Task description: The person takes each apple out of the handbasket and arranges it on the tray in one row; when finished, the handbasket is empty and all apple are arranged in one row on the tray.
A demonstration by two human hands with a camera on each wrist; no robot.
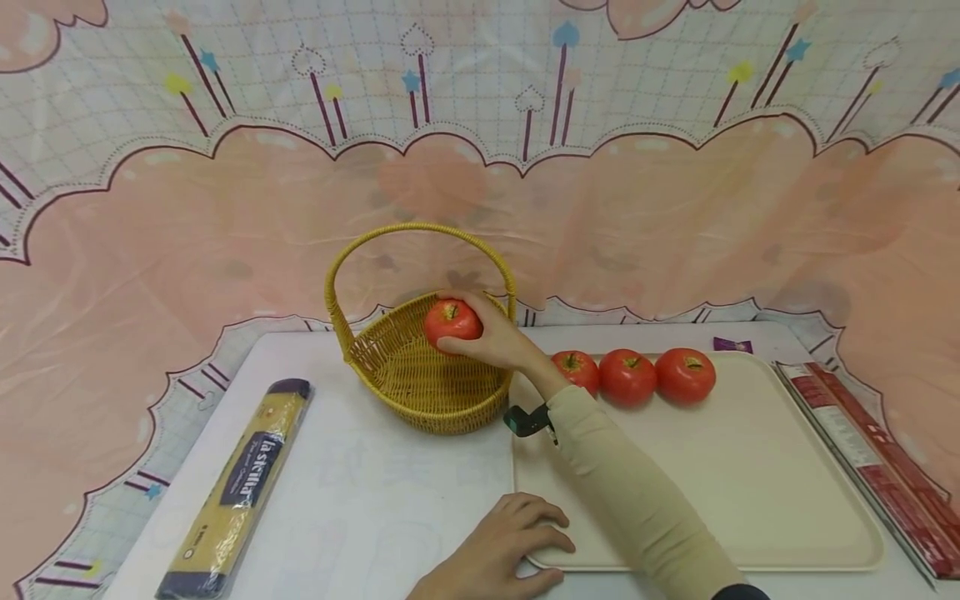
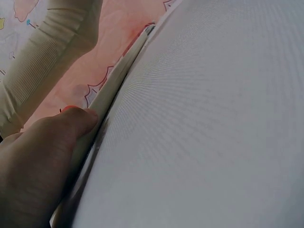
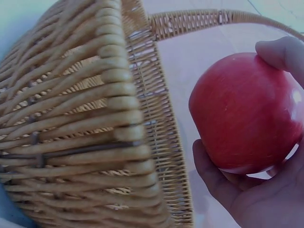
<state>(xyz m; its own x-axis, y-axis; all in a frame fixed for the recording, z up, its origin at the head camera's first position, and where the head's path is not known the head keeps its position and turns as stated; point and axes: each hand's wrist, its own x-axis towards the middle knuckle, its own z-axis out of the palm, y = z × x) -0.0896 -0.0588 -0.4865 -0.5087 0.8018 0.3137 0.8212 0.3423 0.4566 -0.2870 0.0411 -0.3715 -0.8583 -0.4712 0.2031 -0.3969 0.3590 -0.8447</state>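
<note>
My right hand (image 1: 491,333) holds a red apple (image 1: 452,326) over the wicker basket (image 1: 442,417), inside the arch of its handle. In the right wrist view, the thumb and fingers curl round the apple (image 3: 244,114), beside the basket's woven rim (image 3: 126,109). Three more red apples (image 1: 627,377) sit in a row along the far side of the cream tray (image 1: 720,475). At the tray's near left corner, my left hand (image 1: 502,546) rests with loosely bent fingers on the edge. Its thumb (image 2: 78,121) touches the tray's rim in the left wrist view.
A long yellow pasta packet (image 1: 236,492) lies on the left of the white table (image 1: 360,500). Right of the tray lies a long red and white box (image 1: 862,458). A small purple wrapped item (image 1: 732,344) is behind the tray. Patterned cloth (image 1: 480,192) hangs at the back.
</note>
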